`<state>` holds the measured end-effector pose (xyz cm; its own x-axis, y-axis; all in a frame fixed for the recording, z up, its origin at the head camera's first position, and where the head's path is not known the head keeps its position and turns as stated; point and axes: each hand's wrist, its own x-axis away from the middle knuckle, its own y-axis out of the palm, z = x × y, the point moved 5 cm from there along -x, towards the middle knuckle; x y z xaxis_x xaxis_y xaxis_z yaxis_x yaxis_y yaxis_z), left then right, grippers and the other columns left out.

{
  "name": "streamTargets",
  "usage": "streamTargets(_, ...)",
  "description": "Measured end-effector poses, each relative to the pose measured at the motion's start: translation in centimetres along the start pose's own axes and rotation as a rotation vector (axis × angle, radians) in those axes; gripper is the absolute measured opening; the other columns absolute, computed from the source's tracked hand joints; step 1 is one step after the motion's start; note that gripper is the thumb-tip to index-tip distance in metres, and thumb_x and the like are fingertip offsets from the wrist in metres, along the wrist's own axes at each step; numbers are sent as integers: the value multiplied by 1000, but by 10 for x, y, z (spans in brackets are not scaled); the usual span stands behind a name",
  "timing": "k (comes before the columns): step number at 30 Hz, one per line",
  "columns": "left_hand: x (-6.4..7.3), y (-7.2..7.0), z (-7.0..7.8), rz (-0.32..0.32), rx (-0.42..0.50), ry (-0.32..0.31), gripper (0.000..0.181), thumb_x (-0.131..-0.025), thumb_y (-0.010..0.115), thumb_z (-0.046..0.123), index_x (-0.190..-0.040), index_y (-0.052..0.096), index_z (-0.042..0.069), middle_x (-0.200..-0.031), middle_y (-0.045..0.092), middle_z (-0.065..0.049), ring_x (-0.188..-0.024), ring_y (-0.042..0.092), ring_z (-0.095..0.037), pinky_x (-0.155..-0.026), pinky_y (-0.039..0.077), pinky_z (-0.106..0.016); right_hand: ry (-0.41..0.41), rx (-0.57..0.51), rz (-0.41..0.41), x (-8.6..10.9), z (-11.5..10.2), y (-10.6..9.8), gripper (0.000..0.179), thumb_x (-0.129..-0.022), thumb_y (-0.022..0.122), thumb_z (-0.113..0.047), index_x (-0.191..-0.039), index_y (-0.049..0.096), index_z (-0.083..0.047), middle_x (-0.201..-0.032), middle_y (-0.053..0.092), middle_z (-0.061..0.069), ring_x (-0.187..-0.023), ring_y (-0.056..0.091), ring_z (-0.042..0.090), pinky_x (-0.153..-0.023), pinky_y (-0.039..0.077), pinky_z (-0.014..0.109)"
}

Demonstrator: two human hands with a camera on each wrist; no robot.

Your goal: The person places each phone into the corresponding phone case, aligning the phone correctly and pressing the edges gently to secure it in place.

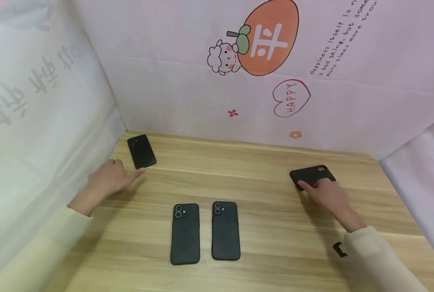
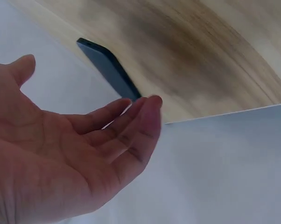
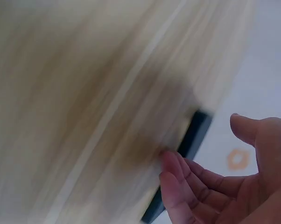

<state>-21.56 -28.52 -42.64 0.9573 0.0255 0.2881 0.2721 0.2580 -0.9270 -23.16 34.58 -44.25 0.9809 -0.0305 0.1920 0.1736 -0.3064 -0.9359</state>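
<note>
Four phones on the pale wood-grain bench [image 1: 271,251], one by each hand, two between. Key relation, left: a slim black rectangular phone [image 1: 142,152] lies just beyond the left hand [image 1: 109,178] and a little to its right, long axis running away from the person, far end leaning left. Left hand is clearly the nearer; fingers loosely bent, thumb spread, nothing held; contact with the phone's near end cannot be told. Right: a black phone with rounded corners and a corner camera patch [image 1: 308,174] lies crosswise, long axis roughly left to right. Right hand [image 1: 331,196] overlaps its near side in the head view; fingers softly bent, thumb well apart from them, no grip apparent, touch uncertain. Middle: a matte black phone with two camera rings [image 1: 185,235] and a matching dark phone [image 1: 226,231] lie side by side, a gap between, long axes pointing away from the person. No container in view.
</note>
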Motion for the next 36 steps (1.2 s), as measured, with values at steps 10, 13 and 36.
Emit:
streamTargets(10,-45,14,-1,-63,2,33,119,-99,29,83,-136,48,-29,-145,30,-56,-137,30,-69,-108,35,-79,122,67,-160,-23,41,-14,92,-98,33,-84,-82,61,2,-78,61,20,-68,57,31,-55,45,39)
streamTargets(13,-54,16,2,-62,29,11,117,-100,29,82,-135,51,-27,-144,27,-56,-137,26,-68,-105,37,-80,107,79,-204,-31,38,-16,99,-99,30,-84,-94,66,8,-82,63,21,-72,59,33,-60,47,41)
streamTargets(36,-84,12,18,69,82,-166,92,-99,52,65,-123,58,-23,-136,35,-46,-133,29,-57,-104,39,-74,230,103,-115,-79,19,-4,113,-93,52,-80,-132,50,26,-119,48,51,-81,60,41,-58,54,44)
